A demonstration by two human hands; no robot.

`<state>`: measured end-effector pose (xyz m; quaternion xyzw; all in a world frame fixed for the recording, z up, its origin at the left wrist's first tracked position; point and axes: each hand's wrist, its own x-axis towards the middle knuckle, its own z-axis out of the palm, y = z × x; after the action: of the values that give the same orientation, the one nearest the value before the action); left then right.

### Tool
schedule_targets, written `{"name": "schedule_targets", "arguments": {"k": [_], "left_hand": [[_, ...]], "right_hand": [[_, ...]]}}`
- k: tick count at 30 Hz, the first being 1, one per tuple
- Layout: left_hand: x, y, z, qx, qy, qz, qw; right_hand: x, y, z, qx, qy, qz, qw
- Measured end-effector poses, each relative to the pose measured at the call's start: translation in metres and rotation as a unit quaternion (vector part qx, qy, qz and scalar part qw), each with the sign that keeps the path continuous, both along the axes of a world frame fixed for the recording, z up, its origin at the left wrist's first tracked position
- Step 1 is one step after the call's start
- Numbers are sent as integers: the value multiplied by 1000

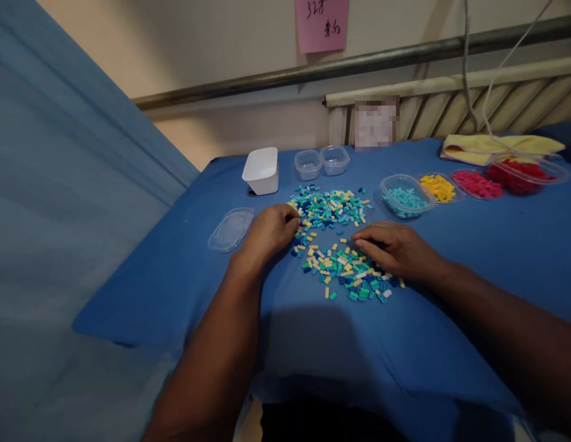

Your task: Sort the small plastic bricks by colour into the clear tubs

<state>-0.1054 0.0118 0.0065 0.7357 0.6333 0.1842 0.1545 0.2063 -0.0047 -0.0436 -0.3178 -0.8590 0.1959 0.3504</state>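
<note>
Small toy building bricks in turquoise, green, dark blue, yellow and white lie in a far pile (329, 205) and a looser near pile (352, 270). At the left edge of the far pile is my left hand (272, 228), its fingers curled together over the bricks. A speck of orange-red shows by its fingertips; what they hold, if anything, is hidden. My right hand (391, 245) reaches in from the right over the near pile. Its thumb and index finger are pinched close together between the two piles, and anything in them is too small to name.
Behind stand a white tub (261, 172) and two clear containers (308, 164). A clear lid (231, 229) lies left. To the right are containers of turquoise (407, 199), yellow (437, 188), pink (477, 184) and red pieces (520, 175), plus a yellow cloth (500, 147).
</note>
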Motion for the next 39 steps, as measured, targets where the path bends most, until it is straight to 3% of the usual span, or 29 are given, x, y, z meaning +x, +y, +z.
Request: {"name": "schedule_targets", "arguments": {"k": [5, 15, 23, 39], "left_hand": [[-3, -2, 2, 0, 16, 2, 1000], [5, -18, 17, -72, 109, 17, 991], [6, -20, 15, -87, 26, -32, 995], [16, -15, 4, -32, 85, -64, 994]], "right_hand": [[9, -11, 0, -86, 53, -20, 995], [15, -6, 1, -169, 89, -61, 980], [13, -5, 1, -182, 90, -52, 978], [8, -2, 1, -188, 81, -42, 978]]}}
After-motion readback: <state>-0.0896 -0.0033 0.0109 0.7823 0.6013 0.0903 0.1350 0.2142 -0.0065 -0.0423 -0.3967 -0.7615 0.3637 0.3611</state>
